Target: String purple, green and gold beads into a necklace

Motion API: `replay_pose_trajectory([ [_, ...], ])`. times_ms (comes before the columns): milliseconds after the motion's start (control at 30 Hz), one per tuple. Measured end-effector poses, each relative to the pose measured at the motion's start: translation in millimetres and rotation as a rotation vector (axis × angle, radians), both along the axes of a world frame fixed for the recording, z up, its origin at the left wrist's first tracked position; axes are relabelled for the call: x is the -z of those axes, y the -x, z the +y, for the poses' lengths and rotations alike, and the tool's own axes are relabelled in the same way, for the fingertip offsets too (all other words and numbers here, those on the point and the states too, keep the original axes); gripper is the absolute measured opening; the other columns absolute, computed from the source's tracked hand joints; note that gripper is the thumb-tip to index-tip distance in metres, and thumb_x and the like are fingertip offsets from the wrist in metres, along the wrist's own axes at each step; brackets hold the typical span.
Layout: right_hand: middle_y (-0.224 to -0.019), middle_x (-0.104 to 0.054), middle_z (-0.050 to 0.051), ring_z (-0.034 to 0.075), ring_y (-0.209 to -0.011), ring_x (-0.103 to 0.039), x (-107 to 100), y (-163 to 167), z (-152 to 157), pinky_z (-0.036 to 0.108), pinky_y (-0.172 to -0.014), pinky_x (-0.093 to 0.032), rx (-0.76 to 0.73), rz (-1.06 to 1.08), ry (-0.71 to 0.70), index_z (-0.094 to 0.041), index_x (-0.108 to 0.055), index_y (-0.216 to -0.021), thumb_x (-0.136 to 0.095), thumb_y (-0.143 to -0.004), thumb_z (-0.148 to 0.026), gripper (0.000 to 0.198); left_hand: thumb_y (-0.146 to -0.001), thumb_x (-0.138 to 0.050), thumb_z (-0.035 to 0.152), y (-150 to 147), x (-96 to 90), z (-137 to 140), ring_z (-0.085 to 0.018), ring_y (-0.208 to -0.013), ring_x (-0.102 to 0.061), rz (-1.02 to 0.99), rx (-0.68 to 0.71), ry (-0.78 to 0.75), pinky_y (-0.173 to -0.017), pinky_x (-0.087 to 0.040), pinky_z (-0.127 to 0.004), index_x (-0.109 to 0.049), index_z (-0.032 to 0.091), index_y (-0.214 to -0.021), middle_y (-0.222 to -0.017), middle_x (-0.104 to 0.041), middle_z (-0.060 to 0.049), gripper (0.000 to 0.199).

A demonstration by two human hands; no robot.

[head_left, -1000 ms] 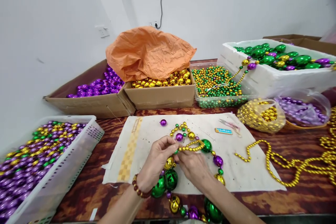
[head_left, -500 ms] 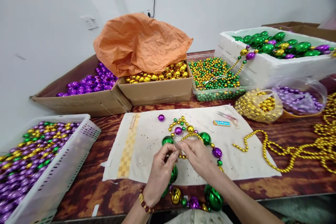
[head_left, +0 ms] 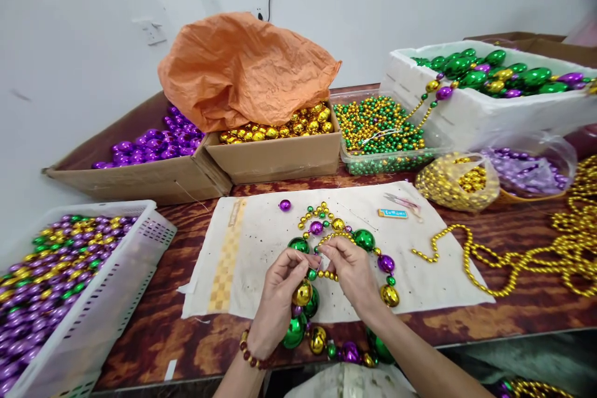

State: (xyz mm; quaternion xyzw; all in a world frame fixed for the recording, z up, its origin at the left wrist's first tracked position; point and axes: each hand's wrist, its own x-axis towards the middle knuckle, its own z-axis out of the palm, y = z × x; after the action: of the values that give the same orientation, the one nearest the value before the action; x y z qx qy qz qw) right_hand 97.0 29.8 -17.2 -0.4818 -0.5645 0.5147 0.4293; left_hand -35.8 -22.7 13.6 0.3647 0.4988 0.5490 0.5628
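Note:
Above the white cloth (head_left: 252, 261), my left hand (head_left: 280, 289) is closed in a pinch on a thin pale thread, fingertips beside a small green bead. My right hand (head_left: 353, 268) pinches close by, almost touching the left, also at the thread; its exact hold is partly hidden. Around both hands lies a beaded necklace with big green balls (head_left: 364, 239), purple balls (head_left: 385, 263), gold balls (head_left: 389, 295) and strings of small gold beads (head_left: 338, 240). Its lower part hangs over the table edge toward my lap.
A loose purple bead (head_left: 285, 205), scissors (head_left: 402, 201) and a blue-orange small box (head_left: 392, 214) lie on the cloth. Around it stand a white basket (head_left: 140, 242), cardboard boxes (head_left: 275, 158), a clear bin (head_left: 392, 161), a foam box (head_left: 489, 115) and gold bead strings (head_left: 508, 261).
My hands have drawn slightly apart at the fingertips, still pinching. A gold ball beside my left hand and another below my right forearm now show. The view has shifted a little.

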Motion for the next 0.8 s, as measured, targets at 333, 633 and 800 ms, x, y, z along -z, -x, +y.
replay_pose_trajectory([
  [333, -0.081, -0.057, 0.002, 0.015, -0.073, -0.056, 1, -13, 2, 0.024, -0.064, -0.046, -0.029, -0.077, -0.220, -0.020, -0.062, -0.075, -0.048, -0.094, -0.026, 0.024, -0.077, -0.071, 0.028, 17, -3.5, 20, -0.011, -0.066, -0.057, -0.098, 0.052, 0.258, -0.063, -0.043, -0.020, -0.059, 0.018, -0.094, -0.071, -0.063, 0.000, 0.024],
  [633, -0.080, -0.058, 0.000, 0.014, -0.077, -0.056, -3, -16, 14, 0.025, -0.070, -0.042, -0.037, -0.290, -0.414, -0.020, -0.062, -0.078, -0.046, -0.097, -0.023, 0.025, -0.075, -0.072, 0.025, 21, -5.6, 26, -0.010, -0.063, -0.055, -0.148, 0.087, 0.236, -0.062, -0.041, -0.019, -0.056, 0.019, -0.093, -0.067, -0.060, 0.002, 0.024],
  [800, -0.085, -0.061, 0.001, 0.013, -0.081, -0.056, -19, -12, 20, 0.023, -0.071, -0.041, -0.204, -0.338, -0.596, -0.020, -0.065, -0.085, -0.042, -0.098, -0.022, 0.027, -0.077, -0.071, 0.024, 19, 0.3, 23, -0.010, -0.062, -0.053, -0.144, 0.185, 0.264, -0.063, -0.040, -0.020, -0.059, 0.018, -0.092, -0.066, -0.058, 0.002, 0.020],
])
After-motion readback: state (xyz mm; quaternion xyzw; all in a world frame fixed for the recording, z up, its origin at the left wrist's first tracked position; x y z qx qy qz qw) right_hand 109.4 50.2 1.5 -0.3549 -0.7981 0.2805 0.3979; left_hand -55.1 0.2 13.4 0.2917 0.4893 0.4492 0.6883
